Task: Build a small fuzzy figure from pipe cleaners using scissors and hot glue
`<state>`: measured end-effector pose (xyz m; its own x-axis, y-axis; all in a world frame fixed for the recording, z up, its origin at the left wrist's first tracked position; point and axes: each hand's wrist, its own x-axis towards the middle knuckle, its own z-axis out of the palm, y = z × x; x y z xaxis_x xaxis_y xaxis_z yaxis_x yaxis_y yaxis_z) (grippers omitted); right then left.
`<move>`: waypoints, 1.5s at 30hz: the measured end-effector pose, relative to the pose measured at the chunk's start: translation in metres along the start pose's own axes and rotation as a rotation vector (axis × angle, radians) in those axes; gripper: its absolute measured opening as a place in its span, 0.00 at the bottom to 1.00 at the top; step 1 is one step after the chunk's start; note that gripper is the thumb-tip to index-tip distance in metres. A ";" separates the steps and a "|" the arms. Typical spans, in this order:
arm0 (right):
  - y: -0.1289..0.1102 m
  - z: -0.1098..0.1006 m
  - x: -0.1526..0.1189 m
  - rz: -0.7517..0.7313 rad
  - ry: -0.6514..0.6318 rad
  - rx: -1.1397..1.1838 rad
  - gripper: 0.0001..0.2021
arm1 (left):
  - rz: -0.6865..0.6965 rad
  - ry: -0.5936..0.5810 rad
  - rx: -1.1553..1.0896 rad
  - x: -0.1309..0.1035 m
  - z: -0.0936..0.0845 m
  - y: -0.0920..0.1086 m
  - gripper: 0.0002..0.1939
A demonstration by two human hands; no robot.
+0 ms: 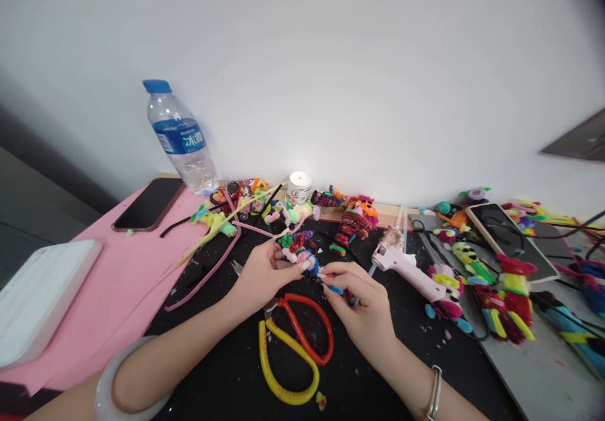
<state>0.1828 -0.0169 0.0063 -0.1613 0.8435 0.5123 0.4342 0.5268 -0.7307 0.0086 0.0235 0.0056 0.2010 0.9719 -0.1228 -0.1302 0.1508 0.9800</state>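
My left hand (pixel 259 277) grips a small multicoloured fuzzy pipe-cleaner doll (pixel 306 259) between thumb and fingers, above the black work mat. On the doll's right side, my right hand (pixel 366 301) pinches a blue pipe cleaner (pixel 335 290) with thumb and fingertips. The blue piece seems to join the doll's blue part, though fingers partly cover it. Below both hands lie scissors (pixel 289 398) with one red and one yellow handle. A pink pipe cleaner (pixel 208 282) curves across the mat left of my left hand.
A pale pink glue gun (pixel 416 275) lies to the right, among several fuzzy dolls (pixel 515 288). Along the wall stand a water bottle (pixel 182 144) and a small white printed cylinder (pixel 299 188). Pink paper (pixel 118 276) at left carries a phone (pixel 149 203) and a white box (pixel 47 301).
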 end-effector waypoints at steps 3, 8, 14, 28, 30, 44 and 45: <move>0.000 0.000 0.000 0.000 -0.015 0.023 0.07 | -0.018 -0.002 0.003 0.001 0.000 0.000 0.09; 0.001 0.000 0.001 0.014 -0.019 0.054 0.08 | -0.056 0.000 0.006 0.000 0.000 0.000 0.10; 0.001 0.000 0.002 0.029 -0.030 0.080 0.08 | -0.065 -0.006 0.005 -0.001 0.000 0.000 0.11; 0.001 -0.002 0.003 0.191 -0.024 0.138 0.08 | -0.119 -0.009 -0.061 0.001 -0.003 -0.001 0.13; 0.001 -0.002 0.003 0.216 -0.022 0.165 0.08 | -0.135 -0.020 -0.078 0.002 -0.004 -0.001 0.13; 0.003 -0.001 0.005 0.313 0.051 0.315 0.06 | -0.160 -0.018 -0.040 0.001 -0.001 0.003 0.17; 0.003 0.000 0.005 0.309 0.040 0.318 0.06 | -0.161 -0.017 -0.044 0.001 -0.001 0.003 0.17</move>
<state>0.1836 -0.0109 0.0064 -0.0299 0.9650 0.2607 0.1616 0.2620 -0.9514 0.0076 0.0253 0.0082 0.2389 0.9315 -0.2744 -0.1369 0.3120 0.9402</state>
